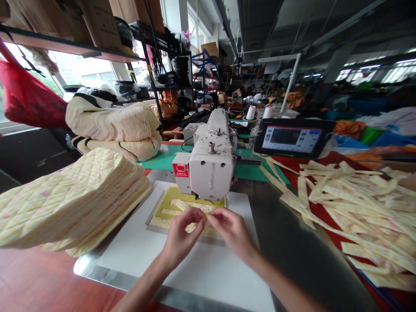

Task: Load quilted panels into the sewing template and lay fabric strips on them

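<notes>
My left hand [182,234] and my right hand [231,229] meet fingertip to fingertip just in front of the white sewing machine [211,162]. Both pinch a pale yellow fabric strip [195,207] that lies on the yellow template frame [165,207] under the machine's head. The frame rests on a white plate [208,264] set in the steel table. Part of the strip is hidden behind my fingers.
A tall stack of quilted yellow pieces [71,199] sits at the left. Many loose fabric strips [354,203] cover the red surface at the right. A touchscreen panel [292,138] stands behind them, thread cones [251,112] farther back. Rolled quilted fabric [113,125] lies behind the stack.
</notes>
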A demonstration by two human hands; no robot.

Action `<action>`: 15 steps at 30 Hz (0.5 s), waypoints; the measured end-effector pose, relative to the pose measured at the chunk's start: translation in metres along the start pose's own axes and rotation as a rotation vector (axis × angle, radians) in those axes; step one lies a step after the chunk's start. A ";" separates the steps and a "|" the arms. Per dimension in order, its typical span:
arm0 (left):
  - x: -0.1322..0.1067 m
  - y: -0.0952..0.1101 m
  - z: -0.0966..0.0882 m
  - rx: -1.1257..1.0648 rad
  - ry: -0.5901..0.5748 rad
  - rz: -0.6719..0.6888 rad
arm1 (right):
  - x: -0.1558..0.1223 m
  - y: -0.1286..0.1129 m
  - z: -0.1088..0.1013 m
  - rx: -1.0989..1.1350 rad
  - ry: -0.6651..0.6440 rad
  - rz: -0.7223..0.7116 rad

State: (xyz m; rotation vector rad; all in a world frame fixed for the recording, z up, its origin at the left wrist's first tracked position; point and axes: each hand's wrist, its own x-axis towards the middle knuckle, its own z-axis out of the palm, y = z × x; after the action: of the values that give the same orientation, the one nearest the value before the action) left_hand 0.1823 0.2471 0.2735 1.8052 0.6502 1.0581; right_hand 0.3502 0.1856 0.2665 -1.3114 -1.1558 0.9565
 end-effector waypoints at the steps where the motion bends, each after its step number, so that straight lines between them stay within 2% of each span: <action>1: 0.000 0.000 0.001 0.010 0.012 0.010 | 0.000 0.000 -0.001 -0.020 -0.001 0.022; 5: 0.002 -0.004 0.004 -0.027 0.059 -0.060 | 0.002 0.001 -0.003 -0.030 0.031 0.012; 11: 0.005 -0.010 0.010 -0.100 0.037 -0.266 | 0.002 0.003 0.001 0.159 0.090 0.057; 13: 0.005 -0.008 0.015 -0.061 0.087 -0.221 | 0.002 0.004 -0.001 0.231 0.087 0.105; 15: 0.005 -0.004 0.020 0.047 0.126 -0.034 | 0.000 0.006 -0.009 0.277 0.051 0.151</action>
State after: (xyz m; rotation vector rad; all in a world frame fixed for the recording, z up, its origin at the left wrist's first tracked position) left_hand 0.2021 0.2438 0.2674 1.7715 0.7843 1.1496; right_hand 0.3600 0.1844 0.2615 -1.2015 -0.8592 1.1422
